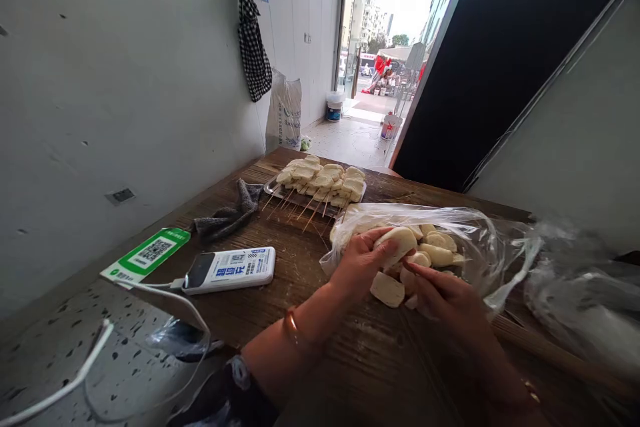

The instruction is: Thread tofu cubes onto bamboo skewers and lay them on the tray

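My left hand grips a pale white bun piece at the mouth of a clear plastic bag holding several more such pieces. My right hand lies just right of it, fingers curled over other pieces at the bag's opening; whether it holds a skewer I cannot tell. A loose slice lies on the wooden table between the two hands. Farther back, a metal tray carries several skewered bun pieces with their sticks pointing toward me.
A phone on a power bank with a white cable lies at the left, beside a green QR-code card. A grey rag sits near the tray. More plastic bags and a wooden stick lie at the right. An open doorway lies beyond.
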Motion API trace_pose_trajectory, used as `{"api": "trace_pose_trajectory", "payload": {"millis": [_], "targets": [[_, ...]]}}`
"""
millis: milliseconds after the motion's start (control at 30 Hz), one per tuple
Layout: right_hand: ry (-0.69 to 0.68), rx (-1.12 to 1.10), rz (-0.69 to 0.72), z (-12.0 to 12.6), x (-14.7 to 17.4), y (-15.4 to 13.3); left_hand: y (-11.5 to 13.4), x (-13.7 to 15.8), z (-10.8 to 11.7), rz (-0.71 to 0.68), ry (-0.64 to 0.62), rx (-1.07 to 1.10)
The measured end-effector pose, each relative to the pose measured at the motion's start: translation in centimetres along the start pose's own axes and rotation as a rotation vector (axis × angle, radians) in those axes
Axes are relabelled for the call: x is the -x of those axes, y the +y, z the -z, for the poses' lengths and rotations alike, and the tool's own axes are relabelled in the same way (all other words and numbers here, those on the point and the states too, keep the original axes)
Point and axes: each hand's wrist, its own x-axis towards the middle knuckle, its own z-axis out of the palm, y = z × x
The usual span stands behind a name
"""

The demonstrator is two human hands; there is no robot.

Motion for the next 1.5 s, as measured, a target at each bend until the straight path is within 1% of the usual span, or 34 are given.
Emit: {"api": "trace_pose_trajectory", "payload": {"millis": [133,267,433,733,900,1000,1100,1200,1333,1400,1433,1500], "targets": [[0.05,0.006,-0.038,0.2,0.0,0.6,-0.2,0.1,-0.2,-0.01,0.015,-0.095],[0.049,-0.016,-0.028,0.4,0.1,1.1,-0.1,0.3,-0.4,-0.017,0.015,-0.18],[0.069,-0.008,-0.025,0.2,0.3,0.9,0.1,0.6,-0.8,-0.05,0.03,-0.256],[0.026,-0.026,-0.086,-0.2,0.4,-1.2,-0.2,0.7,-1.2,-0.034,0.001,-0.248],[0.019,-0.032,-0.105,-0.2,0.2,-2.1,-1.0,0.6,-1.0,0.043,-0.039,-0.236],[-0.015,-0.095,-0.123,-0.2,-0.1,-2.0,-0.9,0.3,-0.4,0.071,-0.005,-0.202],[-0.016,-0.1,-0.097,0.0,-0.2,-1.7,-0.5,-0.2,0.1,0.019,0.063,-0.151],[0.023,-0.078,-0.05,0.0,-0.3,-1.6,-0.4,-0.6,0.2,0.01,0.057,-0.14],[0.08,-0.08,0.016,-0.1,-0.5,-1.6,-0.9,-0.5,-0.2,0.077,0.016,-0.213],[0.104,-0.089,0.027,-0.1,-0.6,-1.4,-0.9,-0.5,-0.2,0.102,-0.004,-0.251],[0.13,-0.101,0.023,0.0,-0.7,-1.3,-0.8,-0.6,-0.1,0.085,-0.002,-0.276],[0.202,-0.143,-0.017,0.4,-0.9,-1.0,-0.4,-0.9,0.4,-0.003,0.039,-0.361]]}}
